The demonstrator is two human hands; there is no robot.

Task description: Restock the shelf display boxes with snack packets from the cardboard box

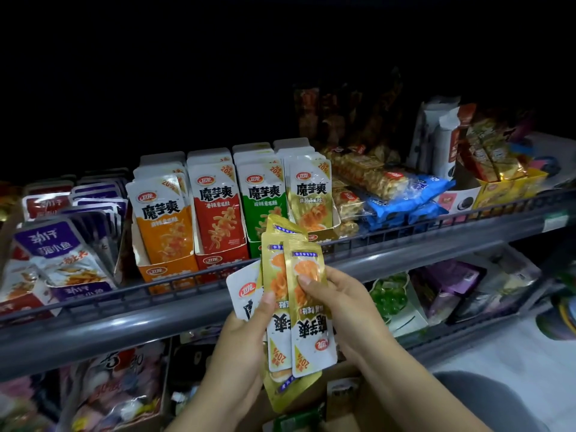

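Note:
Both hands hold a fanned stack of gold snack packets [304, 310] upside down, just in front of the shelf rail. My left hand [241, 347] grips the stack from the left with its thumb on a white-backed packet. My right hand [336, 302] pinches the front gold packet from the right. On the shelf above stand four display boxes: orange [162, 226], red [218, 210], green [260, 198] and gold [310, 194]. The gold display box sits directly behind the packets. A corner of the cardboard box [349, 400] shows below my hands.
A grey wire rail [124, 307] runs along the shelf front. Purple and red fish snack packs [62, 244] fill the left. Peanut bars and blue packs [399, 191] lie to the right, with yellow boxes [505, 182] beyond. A lower shelf [452, 294] holds more goods.

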